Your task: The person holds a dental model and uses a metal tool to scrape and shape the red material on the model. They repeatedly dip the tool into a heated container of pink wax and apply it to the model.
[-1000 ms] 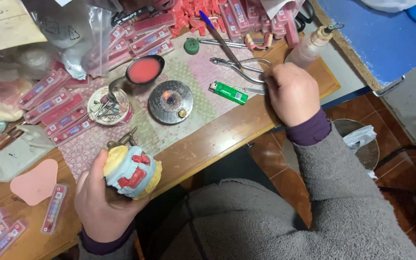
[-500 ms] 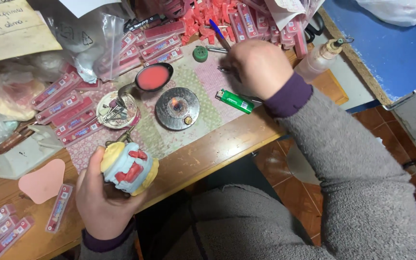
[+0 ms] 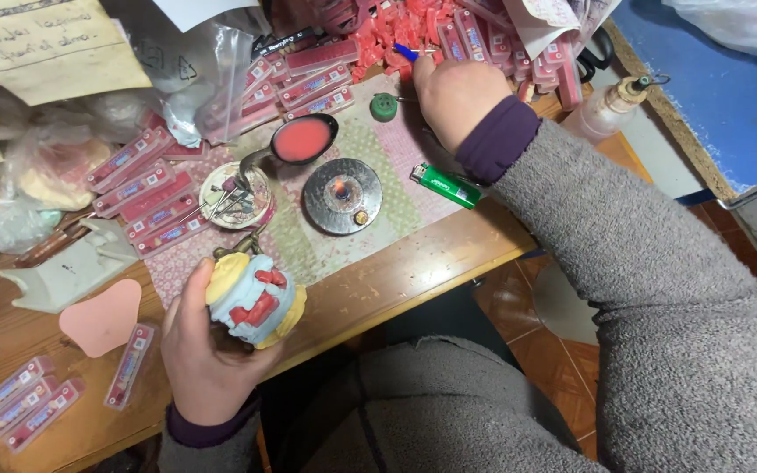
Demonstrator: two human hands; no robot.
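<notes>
My left hand (image 3: 208,359) grips a dental model (image 3: 254,298) of yellow and pale blue with red wax on it, held over the near edge of the wooden table (image 3: 413,271). My right hand (image 3: 453,92) reaches to the far side of the table, its fingers closed on a blue-handled tool (image 3: 406,52) beside a pile of red strips (image 3: 396,26). A round metal burner (image 3: 342,195) with a small flame sits between the two hands. A green lighter (image 3: 445,185) lies under my right forearm.
A spoon of pink wax (image 3: 301,140) rests on a small dish of metal tools (image 3: 234,197). Several red-and-clear tooth cards (image 3: 146,197) lie at the left. A pink wax sheet (image 3: 102,317), a white stand (image 3: 67,271), a squeeze bottle (image 3: 606,109) and a green cap (image 3: 384,107) are nearby.
My right hand has moved from the right edge of the table up and to the left, to the far pile, and closed on the blue-handled tool. The left hand has hardly shifted.
</notes>
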